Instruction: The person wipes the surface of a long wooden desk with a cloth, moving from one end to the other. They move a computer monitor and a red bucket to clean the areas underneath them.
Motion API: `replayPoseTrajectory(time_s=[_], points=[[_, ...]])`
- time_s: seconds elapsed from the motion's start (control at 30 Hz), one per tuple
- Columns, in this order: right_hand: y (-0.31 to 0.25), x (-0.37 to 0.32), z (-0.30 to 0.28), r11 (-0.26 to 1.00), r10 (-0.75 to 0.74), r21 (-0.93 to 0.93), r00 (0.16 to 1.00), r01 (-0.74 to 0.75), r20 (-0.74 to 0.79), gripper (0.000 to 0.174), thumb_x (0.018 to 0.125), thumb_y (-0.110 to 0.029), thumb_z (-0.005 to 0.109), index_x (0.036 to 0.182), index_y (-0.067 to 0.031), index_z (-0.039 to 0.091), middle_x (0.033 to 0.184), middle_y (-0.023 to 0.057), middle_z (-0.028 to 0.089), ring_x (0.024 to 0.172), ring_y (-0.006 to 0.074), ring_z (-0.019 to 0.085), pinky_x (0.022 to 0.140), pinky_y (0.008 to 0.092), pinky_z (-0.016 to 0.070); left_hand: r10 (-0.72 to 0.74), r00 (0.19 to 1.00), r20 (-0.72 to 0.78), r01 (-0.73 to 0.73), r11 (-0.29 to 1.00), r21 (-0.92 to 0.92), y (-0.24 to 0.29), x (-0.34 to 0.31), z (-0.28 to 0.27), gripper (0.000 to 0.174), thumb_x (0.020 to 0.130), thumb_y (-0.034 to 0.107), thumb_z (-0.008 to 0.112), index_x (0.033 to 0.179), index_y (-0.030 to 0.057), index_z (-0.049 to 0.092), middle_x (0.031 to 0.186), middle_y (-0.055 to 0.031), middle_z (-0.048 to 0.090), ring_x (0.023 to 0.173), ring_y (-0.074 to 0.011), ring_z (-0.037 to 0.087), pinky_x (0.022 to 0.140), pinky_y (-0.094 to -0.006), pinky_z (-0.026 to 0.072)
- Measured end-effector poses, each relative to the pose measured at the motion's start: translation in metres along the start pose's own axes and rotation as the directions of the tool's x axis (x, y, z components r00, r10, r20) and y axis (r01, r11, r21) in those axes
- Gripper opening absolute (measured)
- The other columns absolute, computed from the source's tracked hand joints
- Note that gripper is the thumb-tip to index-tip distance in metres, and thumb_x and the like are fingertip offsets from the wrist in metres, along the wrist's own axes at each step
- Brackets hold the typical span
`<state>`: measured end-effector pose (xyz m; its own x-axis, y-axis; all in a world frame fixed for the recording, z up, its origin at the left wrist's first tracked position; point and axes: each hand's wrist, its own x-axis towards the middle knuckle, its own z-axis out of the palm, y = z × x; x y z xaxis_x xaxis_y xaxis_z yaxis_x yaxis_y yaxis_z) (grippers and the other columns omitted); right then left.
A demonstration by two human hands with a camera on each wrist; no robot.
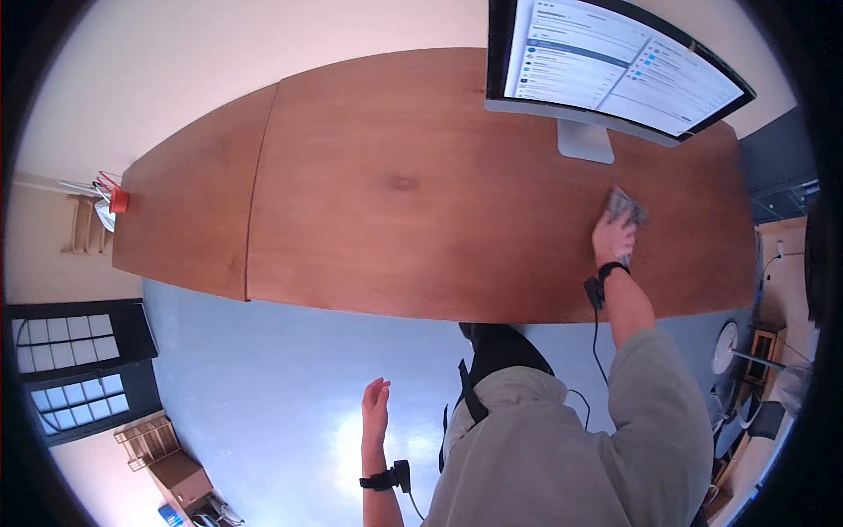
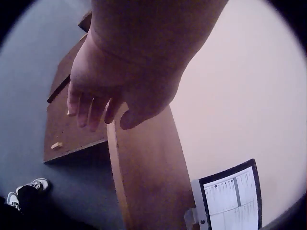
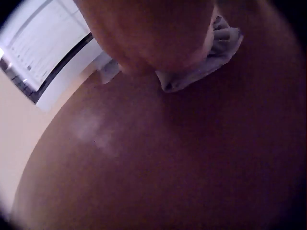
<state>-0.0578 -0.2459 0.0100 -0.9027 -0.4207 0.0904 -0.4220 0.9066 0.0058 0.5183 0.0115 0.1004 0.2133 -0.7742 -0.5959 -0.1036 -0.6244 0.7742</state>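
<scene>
A crumpled grey cloth (image 1: 625, 205) lies on the wooden desk (image 1: 369, 220), to the right and just in front of the monitor stand. My right hand (image 1: 614, 237) grips it against the desk top. In the right wrist view the cloth (image 3: 201, 72) bunches out beside and below my right hand (image 3: 153, 38); the fingertips are hidden there. Away from the desk, over the floor, my left hand (image 1: 375, 409) hangs with nothing in it. The left wrist view shows the loosely bent fingers of that left hand (image 2: 124, 91).
A lit monitor (image 1: 615, 66) stands at the desk's back right. At the far left end is a red cup (image 1: 118, 201) with items in it. Cables hang from both wrist cameras. A white round-based stand (image 1: 724, 349) is on the floor at the right.
</scene>
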Motion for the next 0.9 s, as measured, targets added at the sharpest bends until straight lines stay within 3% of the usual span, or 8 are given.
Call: replayPoseTrajectory(time_s=[0.2, 0.47, 0.5, 0.57, 0.67, 0.73, 0.8, 0.9], points=[[-0.156, -0.08, -0.011, 0.783, -0.573, 0.199, 0.808, 0.589, -0.135, 0.06, 0.087, -0.045, 0.054, 0.139, -0.018, 0.041, 0.133, 0.0207, 0.043, 0.12, 0.0421, 0.042, 0.096, 0.058, 0.033, 0.013, 0.999, -0.045, -0.009, 0.997, 0.083, 0.051, 0.021, -0.012, 0.038, 0.094, 0.021, 0.056, 0.125, 0.0013, 0.051, 0.117, -0.0109, 0.061, 0.107, -0.0185, 0.055, 0.094, -0.0315, 0.0411], [-0.135, -0.209, -0.05, 0.001, -0.981, 0.474, 0.093, 0.88, -0.172, 0.055, 0.085, -0.034, 0.059, 0.135, -0.0178, 0.045, 0.139, 0.0192, 0.04, 0.128, 0.0381, 0.038, 0.106, 0.0528, 0.0276, 0.043, 0.993, 0.109, -0.063, 0.979, 0.192, 0.097, 0.076, 0.0, 0.036, 0.094, 0.018, 0.054, 0.125, -0.0007, 0.05, 0.119, -0.0142, 0.059, 0.112, -0.0204, 0.053, 0.099, -0.033, 0.0395], [-0.123, -0.206, -0.051, 0.022, -0.979, 0.479, 0.116, 0.878, -0.167, 0.055, 0.085, -0.034, 0.059, 0.135, -0.0178, 0.045, 0.139, 0.0192, 0.04, 0.128, 0.0381, 0.038, 0.106, 0.0528, 0.0276, 0.042, 0.991, 0.125, -0.067, 0.976, 0.208, 0.108, 0.082, 0.005, 0.036, 0.094, 0.018, 0.054, 0.125, -0.0007, 0.05, 0.119, -0.0142, 0.059, 0.112, -0.0204, 0.053, 0.099, -0.033, 0.0395], [-0.087, -0.185, -0.05, -0.261, -0.958, 0.459, -0.169, 0.849, -0.232, 0.055, 0.084, -0.035, 0.061, 0.134, -0.0187, 0.046, 0.137, 0.0172, 0.043, 0.127, 0.0363, 0.04, 0.105, 0.0503, 0.03, 0.096, 0.975, 0.203, -0.139, 0.968, 0.208, 0.128, 0.097, 0.019, 0.033, 0.095, 0.016, 0.053, 0.123, -0.0013, 0.052, 0.118, -0.0134, 0.06, 0.112, -0.0202, 0.054, 0.098, -0.0321, 0.0401], [-0.025, -0.137, -0.052, -0.047, -0.985, 0.461, 0.035, 0.886, -0.167, 0.054, 0.083, -0.033, 0.063, 0.132, -0.0178, 0.048, 0.135, 0.0169, 0.046, 0.123, 0.0368, 0.043, 0.103, 0.0498, 0.0331, 0.088, 0.952, 0.294, -0.156, 0.964, 0.216, 0.135, 0.121, 0.033, 0.033, 0.095, 0.016, 0.053, 0.124, -0.0006, 0.051, 0.118, -0.0127, 0.06, 0.111, -0.0198, 0.054, 0.097, -0.0315, 0.0406], [0.019, -0.103, -0.066, 0.301, -0.941, 0.433, 0.339, 0.85, -0.013, 0.054, 0.083, -0.033, 0.064, 0.132, -0.0168, 0.049, 0.133, 0.018, 0.048, 0.119, 0.0389, 0.046, 0.099, 0.0522, 0.0369, 0.099, 0.931, 0.35, -0.189, 0.954, 0.232, 0.141, 0.131, 0.041, 0.034, 0.095, 0.017, 0.053, 0.124, -0.0005, 0.051, 0.118, -0.0125, 0.06, 0.111, -0.0194, 0.054, 0.097, -0.0312, 0.041], [0.066, -0.078, -0.059, 0.643, -0.732, 0.294, 0.68, 0.708, -0.036, 0.055, 0.083, -0.033, 0.064, 0.133, -0.0168, 0.048, 0.133, 0.019, 0.048, 0.115, 0.0403, 0.049, 0.095, 0.0542, 0.0393, 0.114, 0.915, 0.388, -0.219, 0.946, 0.239, 0.141, 0.136, 0.043, 0.035, 0.095, 0.017, 0.053, 0.125, -0.0003, 0.05, 0.119, -0.0123, 0.059, 0.11, -0.019, 0.054, 0.096, -0.0308, 0.0413], [0.124, -0.045, -0.034, 0.944, -0.257, 0.211, 0.966, 0.256, -0.02, 0.057, 0.087, -0.045, 0.056, 0.137, -0.0192, 0.045, 0.133, 0.0195, 0.047, 0.117, 0.0397, 0.047, 0.094, 0.0546, 0.0389, 0.112, 0.91, 0.399, -0.217, 0.949, 0.229, 0.136, 0.144, 0.043, 0.035, 0.095, 0.018, 0.054, 0.126, 0.0004, 0.05, 0.119, -0.0118, 0.059, 0.109, -0.0181, 0.054, 0.095, -0.0303, 0.0417]])
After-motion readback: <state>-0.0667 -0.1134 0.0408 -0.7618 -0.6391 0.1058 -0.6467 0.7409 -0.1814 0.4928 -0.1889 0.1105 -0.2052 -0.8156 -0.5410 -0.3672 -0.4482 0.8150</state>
